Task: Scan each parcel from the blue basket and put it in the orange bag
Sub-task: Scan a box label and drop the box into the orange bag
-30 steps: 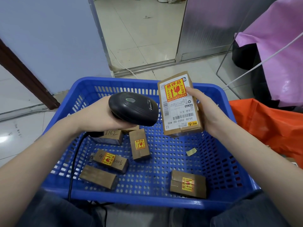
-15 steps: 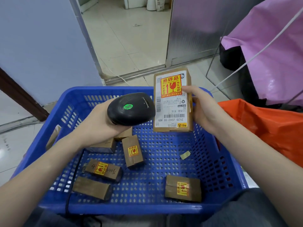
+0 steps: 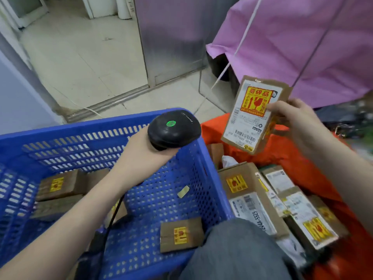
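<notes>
Pale tiled floor point(image 3: 76, 57) fills the upper left. The right hand point(image 3: 290, 120) pinches a brown cardboard parcel point(image 3: 253, 116) upright, long axis tilted rightward, above the orange bag point(image 3: 282, 156) at right; the left hand point(image 3: 141, 156) grips a black handheld scanner point(image 3: 174, 129) over the blue plastic basket point(image 3: 80, 134).

Basket point(image 3: 101, 130) left of bag point(image 3: 282, 154); parcels in both.

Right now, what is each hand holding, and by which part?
The right hand pinches the parcel by its right edge, above the orange bag. The left hand grips the scanner by its handle, under the head.
</notes>
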Demonstrator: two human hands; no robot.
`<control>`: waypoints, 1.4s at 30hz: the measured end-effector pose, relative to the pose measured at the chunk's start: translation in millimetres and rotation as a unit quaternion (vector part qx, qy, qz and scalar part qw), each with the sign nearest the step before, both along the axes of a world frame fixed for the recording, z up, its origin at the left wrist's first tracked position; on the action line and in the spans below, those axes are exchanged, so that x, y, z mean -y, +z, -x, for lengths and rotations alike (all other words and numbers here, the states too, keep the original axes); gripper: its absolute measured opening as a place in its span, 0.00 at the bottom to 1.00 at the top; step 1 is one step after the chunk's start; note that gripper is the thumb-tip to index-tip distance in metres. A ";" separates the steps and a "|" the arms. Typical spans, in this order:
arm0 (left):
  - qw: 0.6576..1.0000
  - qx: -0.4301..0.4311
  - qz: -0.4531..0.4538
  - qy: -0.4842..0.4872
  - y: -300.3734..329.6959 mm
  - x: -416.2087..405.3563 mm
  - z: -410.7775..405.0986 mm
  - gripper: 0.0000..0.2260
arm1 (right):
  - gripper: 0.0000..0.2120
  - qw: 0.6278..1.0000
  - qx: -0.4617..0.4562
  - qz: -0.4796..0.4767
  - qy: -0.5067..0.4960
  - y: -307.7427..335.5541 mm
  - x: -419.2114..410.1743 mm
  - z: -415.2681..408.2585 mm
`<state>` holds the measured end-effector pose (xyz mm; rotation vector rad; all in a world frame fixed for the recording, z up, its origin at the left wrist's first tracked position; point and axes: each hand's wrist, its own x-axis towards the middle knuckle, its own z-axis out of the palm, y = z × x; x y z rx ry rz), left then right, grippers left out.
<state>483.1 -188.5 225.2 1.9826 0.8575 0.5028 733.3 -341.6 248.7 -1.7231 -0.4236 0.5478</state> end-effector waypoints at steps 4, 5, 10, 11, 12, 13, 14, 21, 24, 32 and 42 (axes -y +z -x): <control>0.998 -0.031 -0.018 -0.057 -9.9 26.0 -42.8 0.05 | 0.12 0.999 -0.002 0.040 -0.024 -29.3 43.5 -27.7; 0.996 -0.042 -0.026 -0.069 -13.0 32.2 -51.6 0.07 | 0.13 0.998 0.004 0.061 -0.029 -38.8 53.2 -32.9; 0.991 -0.076 -0.019 -0.110 -30.2 53.8 -83.0 0.08 | 0.24 0.984 0.036 0.175 -0.020 -86.0 88.3 -48.3; 0.991 -0.080 -0.013 -0.109 -33.7 55.8 -86.5 0.08 | 0.22 0.980 0.029 0.195 -0.001 -93.5 91.5 -47.7; 0.990 -0.085 -0.012 -0.108 -36.0 57.5 -88.6 0.08 | 0.20 0.976 0.023 0.215 0.017 -102.2 93.8 -47.3; 0.990 -0.090 -0.014 -0.109 -38.1 58.9 -89.7 0.07 | 0.19 0.972 0.020 0.233 0.032 -110.3 94.7 -46.4; 0.989 -0.095 -0.019 -0.110 -39.6 59.8 -90.4 0.07 | 0.18 0.968 0.022 0.248 0.041 -118.4 95.3 -46.2; 0.984 -0.133 -0.048 -0.105 -45.9 52.7 -85.9 0.07 | 0.15 0.943 -0.022 0.315 0.103 -138.8 87.9 -42.7; 0.984 -0.144 -0.048 -0.096 -46.2 47.0 -80.0 0.06 | 0.12 0.939 -0.006 0.321 0.121 -131.8 86.5 -47.4; 0.990 -0.108 -0.051 -0.068 -21.2 25.9 -41.2 0.10 | 0.32 0.930 0.131 0.324 0.114 -69.7 55.7 -39.4; 0.996 -0.050 -0.032 0.061 8.5 -36.2 78.8 0.15 | 0.24 0.938 0.220 0.166 0.209 -0.9 -67.0 73.0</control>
